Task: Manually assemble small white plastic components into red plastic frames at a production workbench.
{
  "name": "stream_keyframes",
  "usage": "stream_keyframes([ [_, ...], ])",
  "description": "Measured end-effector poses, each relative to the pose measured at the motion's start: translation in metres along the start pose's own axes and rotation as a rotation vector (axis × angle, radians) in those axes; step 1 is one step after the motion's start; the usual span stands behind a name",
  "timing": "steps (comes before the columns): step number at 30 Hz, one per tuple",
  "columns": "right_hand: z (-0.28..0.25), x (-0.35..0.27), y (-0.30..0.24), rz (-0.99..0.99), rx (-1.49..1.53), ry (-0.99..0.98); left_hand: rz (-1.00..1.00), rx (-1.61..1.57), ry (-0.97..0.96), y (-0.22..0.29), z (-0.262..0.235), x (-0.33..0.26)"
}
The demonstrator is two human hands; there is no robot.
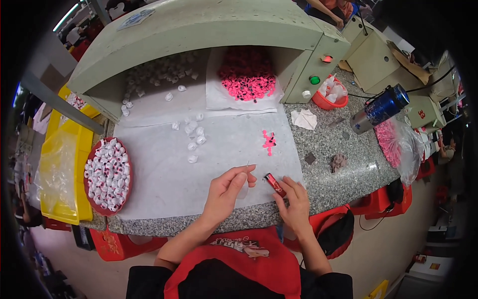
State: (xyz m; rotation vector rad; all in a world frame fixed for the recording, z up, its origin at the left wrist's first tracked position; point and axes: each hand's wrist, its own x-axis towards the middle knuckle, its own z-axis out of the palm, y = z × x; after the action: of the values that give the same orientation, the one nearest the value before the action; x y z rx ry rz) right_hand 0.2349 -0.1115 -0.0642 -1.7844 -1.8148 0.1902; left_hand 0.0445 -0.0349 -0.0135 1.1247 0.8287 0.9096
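Observation:
Over the front of the white sheet, my left hand (pixel 228 192) is closed in a pinch. A thin needle-like sliver stands up at its fingertips, and a whitish translucent bit shows below them; what exactly it holds is too small to tell. To its right, my right hand (pixel 294 204) has its thumb and fingers closed about a small red cylinder (pixel 276 185) with a dark end, shaped like a lighter. Beyond it lies a little cluster of pink and dark discs (pixel 269 143). Several small white wrapped balls (pixel 193 159) are scattered beyond my left hand.
A pale green box-like housing (pixel 199 30) arches over the far side, with a heap of pink discs (pixel 249 84) inside. At left, a red basket (pixel 131 179) of white-and-pink balls stands beside yellow trays (pixel 64 174). A blue steel bottle (pixel 381 109) and a red basket (pixel 331 104) stand right.

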Motion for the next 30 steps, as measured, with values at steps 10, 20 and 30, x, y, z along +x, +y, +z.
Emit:
stream_keyframes([
  [10, -0.039, 0.023, 0.06, 0.179, -0.166, 0.423, -0.158, -0.232, -0.028, -0.005, 0.004, -0.001],
  [20, -0.054, 0.044, 0.142, 0.735, 0.443, 0.3, -0.34, -0.28, -0.224, 0.004, 0.042, 0.011],
  [30, -0.067, 0.059, -0.016, 0.432, 1.257, -0.318, -0.201, -0.106, -0.282, -0.001, 0.038, 0.015],
])
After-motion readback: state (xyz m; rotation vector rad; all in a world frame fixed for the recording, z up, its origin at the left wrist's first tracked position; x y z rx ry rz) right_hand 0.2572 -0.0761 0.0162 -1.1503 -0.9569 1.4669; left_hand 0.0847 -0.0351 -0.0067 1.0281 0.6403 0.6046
